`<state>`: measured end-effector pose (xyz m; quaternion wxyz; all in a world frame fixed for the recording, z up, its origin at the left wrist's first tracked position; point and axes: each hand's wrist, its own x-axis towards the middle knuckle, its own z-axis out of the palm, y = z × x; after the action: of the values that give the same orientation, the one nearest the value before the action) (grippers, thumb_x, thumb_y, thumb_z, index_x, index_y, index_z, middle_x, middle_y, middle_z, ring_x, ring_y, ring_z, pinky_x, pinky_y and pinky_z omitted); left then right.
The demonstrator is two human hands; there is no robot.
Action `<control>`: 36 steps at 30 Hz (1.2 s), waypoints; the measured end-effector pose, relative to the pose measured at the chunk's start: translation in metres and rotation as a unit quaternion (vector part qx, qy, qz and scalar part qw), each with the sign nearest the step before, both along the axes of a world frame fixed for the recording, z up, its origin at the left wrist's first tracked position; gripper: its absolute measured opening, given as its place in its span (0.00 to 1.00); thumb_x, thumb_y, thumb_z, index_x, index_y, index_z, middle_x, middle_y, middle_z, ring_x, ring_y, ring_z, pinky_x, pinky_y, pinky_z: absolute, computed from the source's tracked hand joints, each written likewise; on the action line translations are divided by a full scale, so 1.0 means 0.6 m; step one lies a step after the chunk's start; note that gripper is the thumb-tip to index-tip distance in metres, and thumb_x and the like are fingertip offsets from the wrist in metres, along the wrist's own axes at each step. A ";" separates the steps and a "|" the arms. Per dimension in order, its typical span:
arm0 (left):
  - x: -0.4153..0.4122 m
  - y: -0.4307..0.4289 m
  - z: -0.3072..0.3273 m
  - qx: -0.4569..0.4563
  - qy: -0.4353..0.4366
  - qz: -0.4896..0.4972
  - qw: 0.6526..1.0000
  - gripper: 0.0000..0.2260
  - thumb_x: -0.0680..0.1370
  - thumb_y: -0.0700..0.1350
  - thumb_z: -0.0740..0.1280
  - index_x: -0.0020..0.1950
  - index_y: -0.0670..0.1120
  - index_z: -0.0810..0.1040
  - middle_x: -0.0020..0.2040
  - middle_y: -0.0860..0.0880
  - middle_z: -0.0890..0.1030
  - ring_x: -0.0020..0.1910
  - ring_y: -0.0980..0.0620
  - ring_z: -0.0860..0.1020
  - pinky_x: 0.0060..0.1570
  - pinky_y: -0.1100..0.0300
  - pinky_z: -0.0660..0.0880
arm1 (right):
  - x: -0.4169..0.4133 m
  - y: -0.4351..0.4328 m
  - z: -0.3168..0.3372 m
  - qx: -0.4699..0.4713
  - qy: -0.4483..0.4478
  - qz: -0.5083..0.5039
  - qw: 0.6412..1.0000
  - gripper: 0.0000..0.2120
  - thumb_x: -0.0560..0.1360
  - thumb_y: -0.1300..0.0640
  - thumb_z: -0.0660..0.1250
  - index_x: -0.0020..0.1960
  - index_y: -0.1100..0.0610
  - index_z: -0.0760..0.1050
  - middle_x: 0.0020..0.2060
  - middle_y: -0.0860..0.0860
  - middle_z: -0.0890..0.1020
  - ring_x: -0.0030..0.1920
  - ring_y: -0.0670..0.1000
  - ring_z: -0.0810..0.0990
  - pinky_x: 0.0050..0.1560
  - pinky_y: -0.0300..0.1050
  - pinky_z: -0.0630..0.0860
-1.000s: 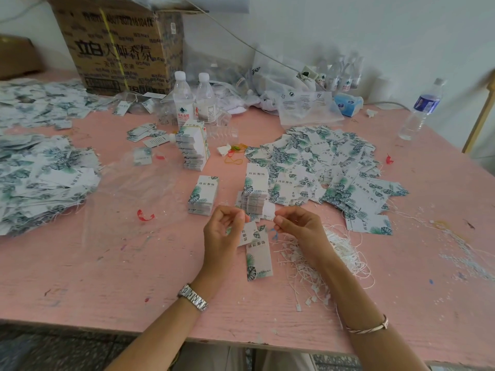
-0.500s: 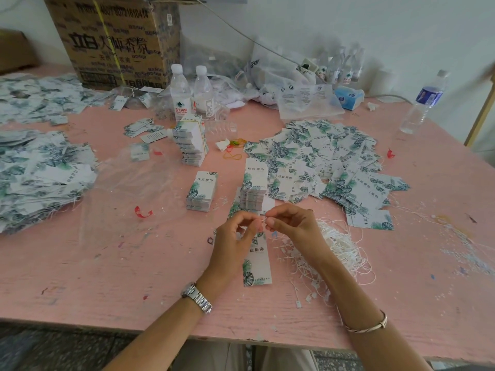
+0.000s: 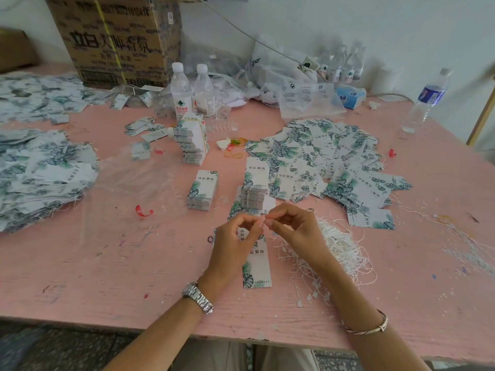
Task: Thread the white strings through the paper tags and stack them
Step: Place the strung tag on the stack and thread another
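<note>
My left hand [image 3: 235, 242] and my right hand [image 3: 294, 228] meet fingertip to fingertip above the pink table [image 3: 107, 263]. The left pinches a white leaf-printed paper tag [image 3: 257, 266] that hangs down from it. The right pinches something thin at the tag's top, most likely a white string end; it is too fine to see clearly. A tangle of white strings [image 3: 340, 247] lies just right of my right hand. Two neat stacks of tags [image 3: 202, 190] [image 3: 255, 188] stand beyond my hands.
Loose tags are spread at the centre right [image 3: 326, 162] and heaped at the left [image 3: 40, 170]. A taller bound tag stack [image 3: 191, 141], two water bottles [image 3: 181, 89], a cardboard box [image 3: 117, 38], plastic bags and another bottle [image 3: 426, 100] stand further back.
My hands have come together from a small gap, and both have risen slightly toward the stacks. The tag has lifted with my left hand.
</note>
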<state>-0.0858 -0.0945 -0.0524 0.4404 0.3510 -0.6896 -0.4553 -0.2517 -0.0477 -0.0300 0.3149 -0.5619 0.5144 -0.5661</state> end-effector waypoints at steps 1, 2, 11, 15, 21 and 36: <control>0.000 0.000 0.000 -0.003 0.001 0.000 1.000 0.05 0.79 0.50 0.70 0.50 0.51 0.83 0.41 0.56 0.85 0.44 0.57 0.82 0.46 0.66 0.74 | 0.000 0.000 0.000 -0.001 0.005 -0.001 1.000 0.05 0.74 0.63 0.74 0.47 0.64 0.82 0.40 0.50 0.85 0.41 0.48 0.83 0.45 0.40 0.79; 0.000 0.000 0.000 -0.007 0.004 -0.001 1.000 0.05 0.79 0.50 0.70 0.50 0.50 0.84 0.41 0.56 0.85 0.44 0.57 0.82 0.45 0.69 0.72 | -0.001 0.000 0.000 0.001 0.003 -0.002 1.000 0.06 0.73 0.62 0.74 0.47 0.64 0.82 0.40 0.50 0.85 0.41 0.48 0.83 0.45 0.41 0.79; 0.001 -0.001 0.000 -0.031 0.000 -0.031 0.999 0.13 0.77 0.54 0.69 0.51 0.46 0.83 0.43 0.54 0.85 0.44 0.59 0.80 0.44 0.74 0.68 | -0.002 0.001 0.005 0.058 -0.090 0.033 0.994 0.04 0.73 0.69 0.72 0.46 0.69 0.81 0.36 0.58 0.83 0.36 0.51 0.81 0.41 0.41 0.79; 0.000 -0.002 -0.002 -0.048 -0.007 -0.046 0.998 0.10 0.77 0.51 0.70 0.48 0.45 0.83 0.42 0.54 0.84 0.43 0.61 0.79 0.43 0.74 0.67 | -0.004 0.004 0.007 0.083 -0.101 0.046 0.990 0.02 0.73 0.70 0.72 0.44 0.69 0.81 0.34 0.58 0.82 0.33 0.52 0.79 0.39 0.41 0.77; 0.001 -0.005 -0.005 -0.047 -0.020 -0.043 0.998 0.03 0.77 0.43 0.73 0.47 0.44 0.83 0.42 0.54 0.84 0.42 0.63 0.78 0.43 0.75 0.67 | -0.005 0.005 0.004 0.089 -0.096 0.058 0.990 0.00 0.73 0.70 0.71 0.43 0.68 0.81 0.33 0.59 0.82 0.32 0.52 0.79 0.38 0.42 0.78; -0.002 0.001 0.009 -0.030 0.013 -0.011 0.999 0.04 0.76 0.46 0.72 0.48 0.47 0.84 0.40 0.57 0.84 0.39 0.66 0.78 0.42 0.75 0.69 | -0.006 0.000 0.006 0.072 -0.126 0.089 0.985 0.02 0.75 0.66 0.71 0.46 0.64 0.81 0.36 0.57 0.83 0.36 0.51 0.79 0.41 0.41 0.78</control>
<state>-0.0871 -0.0937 -0.0470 0.4550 0.3241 -0.7009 -0.4435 -0.2552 -0.0475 -0.0266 0.4661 -0.5050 0.4581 -0.5638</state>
